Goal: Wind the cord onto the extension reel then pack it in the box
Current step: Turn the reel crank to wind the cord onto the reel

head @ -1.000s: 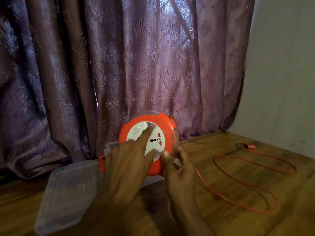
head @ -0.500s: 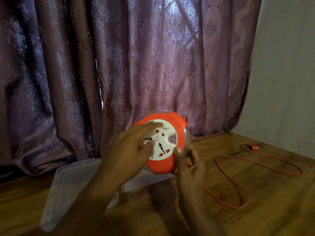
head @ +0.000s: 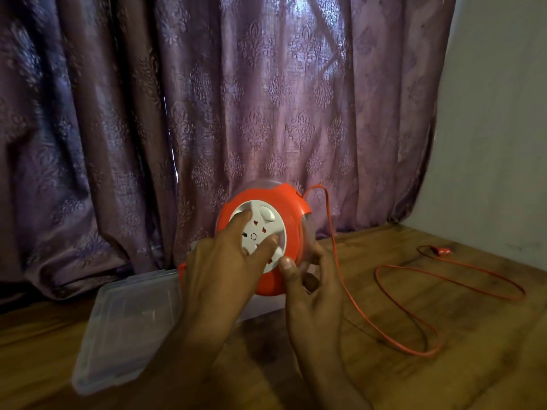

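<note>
Left hand (head: 220, 269) spread open, 2 fingertips pressed on white socket face (head: 260, 235) of orange extension reel (head: 266, 238). Right hand (head: 310, 287) gripping reel's lower right edge. Reel upright above clear plastic box (head: 124, 324) on table (head: 384, 365). Orange cord (head: 420, 327) looped rightward across table, plug (head: 442, 250) far right. Purple curtain (head: 207, 99) behind.

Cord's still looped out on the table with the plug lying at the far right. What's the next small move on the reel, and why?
Probably another turn of the white dial with the left hand, while the right hand steadies the reel. The orange cord lies in a loose loop on the table, and the plug is far from the reel.
</note>
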The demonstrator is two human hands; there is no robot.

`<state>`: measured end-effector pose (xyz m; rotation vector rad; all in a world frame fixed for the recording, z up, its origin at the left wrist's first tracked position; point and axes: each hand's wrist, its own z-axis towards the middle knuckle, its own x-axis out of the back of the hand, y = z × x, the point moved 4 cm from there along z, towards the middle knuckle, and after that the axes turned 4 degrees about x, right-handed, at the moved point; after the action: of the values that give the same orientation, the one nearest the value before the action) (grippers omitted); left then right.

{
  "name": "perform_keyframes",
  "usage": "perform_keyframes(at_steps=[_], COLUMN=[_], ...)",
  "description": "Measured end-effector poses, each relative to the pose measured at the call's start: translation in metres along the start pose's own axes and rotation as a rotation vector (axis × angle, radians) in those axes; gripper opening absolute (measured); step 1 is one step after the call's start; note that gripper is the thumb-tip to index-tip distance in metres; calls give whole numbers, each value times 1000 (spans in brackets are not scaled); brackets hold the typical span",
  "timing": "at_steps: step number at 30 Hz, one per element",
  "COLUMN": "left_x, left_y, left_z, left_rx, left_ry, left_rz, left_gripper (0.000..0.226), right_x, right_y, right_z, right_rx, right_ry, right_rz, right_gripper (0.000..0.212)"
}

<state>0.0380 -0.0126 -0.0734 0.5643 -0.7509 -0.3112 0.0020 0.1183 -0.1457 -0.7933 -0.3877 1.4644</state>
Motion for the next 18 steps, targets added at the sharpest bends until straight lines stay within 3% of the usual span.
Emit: perform_keyframes(at_steps=[7,10,12,15,18], left_x=[-14,-13,-3,14,10], left_y=[10,9,11,8,3], left_z=[-9,-4,0,6,9], left_rx=[-258,-255,-267,-173,-43], left_ry=[-162,-229,-176,10,-77], left_rz=[324,112,-82,-155,-192], left_gripper=[65,68,59,37,30], right_x=[8,9,10,14,14], right_y=[10,14,14,11,6], right_z=[6,8,10,13,12], right_rx=[-135,-151,-144,-121,-75], right_ry=[36,52,64,104,115], right_rz=[101,100,88,62,30], right_gripper=[25,23,26,36,42])
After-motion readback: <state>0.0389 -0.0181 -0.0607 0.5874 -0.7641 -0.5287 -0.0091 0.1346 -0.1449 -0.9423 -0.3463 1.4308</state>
